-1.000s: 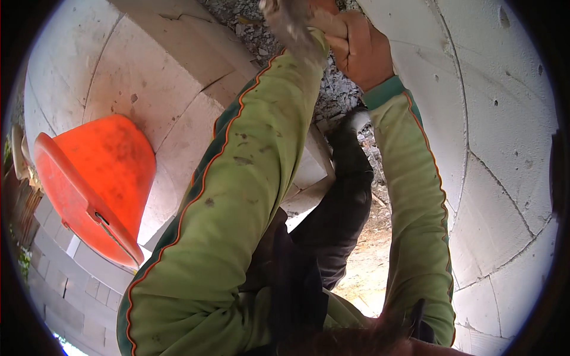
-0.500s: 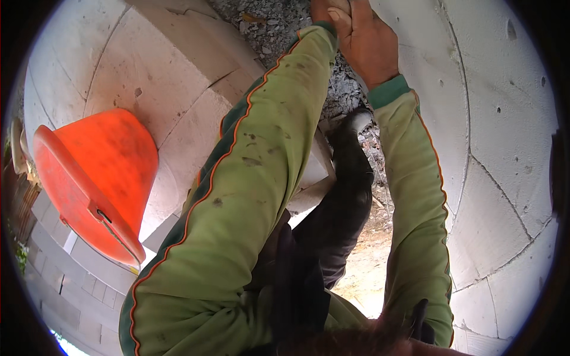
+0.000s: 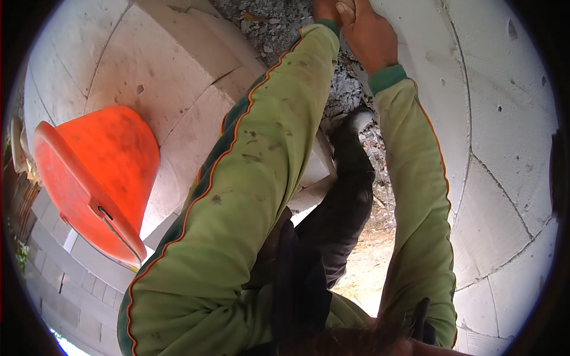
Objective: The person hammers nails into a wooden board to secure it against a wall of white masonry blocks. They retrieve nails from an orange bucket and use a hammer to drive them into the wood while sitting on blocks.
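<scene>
The bucket [image 3: 113, 160] is smooth plastic, the sleeves [image 3: 255, 160] matt cloth, the right-hand wall [image 3: 504, 118] pitted, matt masonry.

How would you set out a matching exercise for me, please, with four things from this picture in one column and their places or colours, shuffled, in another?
Things:
1. Bucket
2. Right cuff
3. Trouser leg
4. Right hand

Places or colours:
A. Black
B. Beside the left hand, near the top edge
C. Orange-red
D. Dark green

Pairs: 1-C, 2-D, 3-A, 4-B
</scene>
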Motion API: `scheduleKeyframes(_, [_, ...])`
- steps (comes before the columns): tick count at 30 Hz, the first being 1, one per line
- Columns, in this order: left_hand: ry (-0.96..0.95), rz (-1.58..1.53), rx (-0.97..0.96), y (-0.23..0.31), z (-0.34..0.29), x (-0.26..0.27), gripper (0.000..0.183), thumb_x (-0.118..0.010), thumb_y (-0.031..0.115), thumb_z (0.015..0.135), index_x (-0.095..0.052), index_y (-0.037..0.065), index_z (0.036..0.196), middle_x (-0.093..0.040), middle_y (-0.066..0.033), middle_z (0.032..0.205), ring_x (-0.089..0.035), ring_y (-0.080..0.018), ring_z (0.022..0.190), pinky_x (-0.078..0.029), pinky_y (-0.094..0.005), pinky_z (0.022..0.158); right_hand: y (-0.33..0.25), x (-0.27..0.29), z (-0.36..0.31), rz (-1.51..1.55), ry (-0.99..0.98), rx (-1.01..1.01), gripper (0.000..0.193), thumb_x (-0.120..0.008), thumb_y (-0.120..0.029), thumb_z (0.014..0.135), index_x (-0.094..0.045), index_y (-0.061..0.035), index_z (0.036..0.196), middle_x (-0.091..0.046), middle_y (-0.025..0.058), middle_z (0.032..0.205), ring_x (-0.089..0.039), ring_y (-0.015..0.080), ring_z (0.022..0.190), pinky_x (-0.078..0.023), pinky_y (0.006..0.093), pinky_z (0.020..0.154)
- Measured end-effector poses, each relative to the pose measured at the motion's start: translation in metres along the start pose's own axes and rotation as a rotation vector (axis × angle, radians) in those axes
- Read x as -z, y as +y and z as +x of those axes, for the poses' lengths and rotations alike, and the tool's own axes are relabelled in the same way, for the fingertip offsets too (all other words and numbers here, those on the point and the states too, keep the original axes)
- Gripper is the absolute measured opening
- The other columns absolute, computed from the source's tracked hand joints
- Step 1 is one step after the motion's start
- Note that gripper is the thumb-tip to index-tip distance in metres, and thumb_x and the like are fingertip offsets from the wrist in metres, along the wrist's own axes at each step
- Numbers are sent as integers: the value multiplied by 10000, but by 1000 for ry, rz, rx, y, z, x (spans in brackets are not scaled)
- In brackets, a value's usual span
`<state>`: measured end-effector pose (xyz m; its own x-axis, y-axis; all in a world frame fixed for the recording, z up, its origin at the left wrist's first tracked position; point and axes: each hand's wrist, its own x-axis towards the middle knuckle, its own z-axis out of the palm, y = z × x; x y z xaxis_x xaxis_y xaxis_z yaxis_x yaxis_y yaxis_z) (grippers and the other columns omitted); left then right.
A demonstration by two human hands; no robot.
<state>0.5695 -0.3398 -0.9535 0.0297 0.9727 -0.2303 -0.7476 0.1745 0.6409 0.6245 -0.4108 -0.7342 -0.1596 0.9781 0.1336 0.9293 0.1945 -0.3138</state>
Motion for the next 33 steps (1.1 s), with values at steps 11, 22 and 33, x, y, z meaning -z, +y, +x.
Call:
scheduleKeyframes(11, [3,11,-8,-5,-2,-5,331,-433,200,982,-555,61,1257,-591,-106,1209,-568,-271,1035,-461,-365,894,12,1,-12,104,26,171,321,-603,-350,941,-568,-35,990,-632,239,708,-623,436,628,-487,526,551])
scheduleKeyframes(22, [-11,448,-188,3,27,16,323,-440,186,981,-560,56,1251,-605,-104,1189,-578,-271,1017,-471,-356,883,-1,-10,-11,27,-24,-47,296,-602,-267,962,-600,-100,1207,-662,189,808,-638,406,691,-503,503,571])
scheduleKeyframes(33, [-262,-782,-118,81,65,-7,242,-492,80,964,-649,-34,1109,-662,-126,922,-607,-229,790,-496,-345,706,-32,159,-349,431,-401,-602,305,-444,-313,1029,-536,-30,960,-480,208,591,-485,418,512,-323,490,495])
